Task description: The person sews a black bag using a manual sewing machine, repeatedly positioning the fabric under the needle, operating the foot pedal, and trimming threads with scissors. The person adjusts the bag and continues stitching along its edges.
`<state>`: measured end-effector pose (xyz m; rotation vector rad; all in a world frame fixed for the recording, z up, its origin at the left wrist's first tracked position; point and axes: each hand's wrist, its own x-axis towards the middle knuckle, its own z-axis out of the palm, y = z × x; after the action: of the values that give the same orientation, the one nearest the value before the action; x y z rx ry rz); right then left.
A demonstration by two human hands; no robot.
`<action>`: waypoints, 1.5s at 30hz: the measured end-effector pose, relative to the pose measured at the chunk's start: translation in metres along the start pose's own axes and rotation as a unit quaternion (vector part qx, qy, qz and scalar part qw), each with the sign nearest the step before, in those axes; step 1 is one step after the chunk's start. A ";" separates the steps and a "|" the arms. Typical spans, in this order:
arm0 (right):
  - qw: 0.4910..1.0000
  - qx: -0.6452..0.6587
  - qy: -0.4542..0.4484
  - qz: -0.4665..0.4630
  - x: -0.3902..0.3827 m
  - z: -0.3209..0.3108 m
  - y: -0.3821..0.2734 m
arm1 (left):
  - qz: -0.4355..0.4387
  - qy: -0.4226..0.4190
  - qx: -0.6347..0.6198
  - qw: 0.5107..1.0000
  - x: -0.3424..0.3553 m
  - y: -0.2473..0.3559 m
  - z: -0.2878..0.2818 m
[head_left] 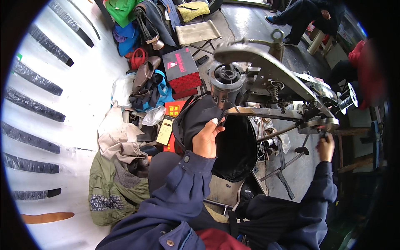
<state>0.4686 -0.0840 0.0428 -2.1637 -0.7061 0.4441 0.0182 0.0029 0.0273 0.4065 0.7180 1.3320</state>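
Note:
A black fabric bag (pixel 199 121) hangs at the head of a metal hand-cranked sewing machine (pixel 254 58), its dark open side facing me. My left hand (pixel 207 139) pinches the bag's edge between thumb and fingers, just under the machine's round head (pixel 226 79). At the machine's right end, my right hand (pixel 326 148) is closed at the lower rim of the handwheel (pixel 318 125); its exact grip is partly hidden. A spool of pale thread (pixel 346 99) sits above that wheel. The spot where needle meets fabric is hidden.
Left of the bag are a black-and-red box (pixel 180 68), brown shoes (pixel 143 75), a red packet (pixel 171 109) and heaped cloth (pixel 121 137). Beyond stands a folding stool (pixel 198 32). Seated people are at the upper right (pixel 300 16) and far right. Dark strips line the white panel (pixel 79 125).

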 end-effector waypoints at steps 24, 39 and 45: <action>0.984 0.117 -0.022 -0.129 0.002 -0.031 -0.016 | 0.000 -0.018 -0.012 1.000 0.013 0.001 0.001; 0.991 0.088 -0.064 -0.074 -0.002 -0.009 -0.006 | -0.020 -0.019 0.021 0.999 0.013 0.002 0.002; 0.940 0.114 -0.299 -0.115 -0.048 0.033 -0.018 | -0.020 -0.020 0.019 0.999 0.012 0.001 -0.002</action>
<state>0.4081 -0.0850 0.0405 -1.6981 -1.1592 1.0240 0.0170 0.0151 0.0241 0.4460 0.7168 1.2710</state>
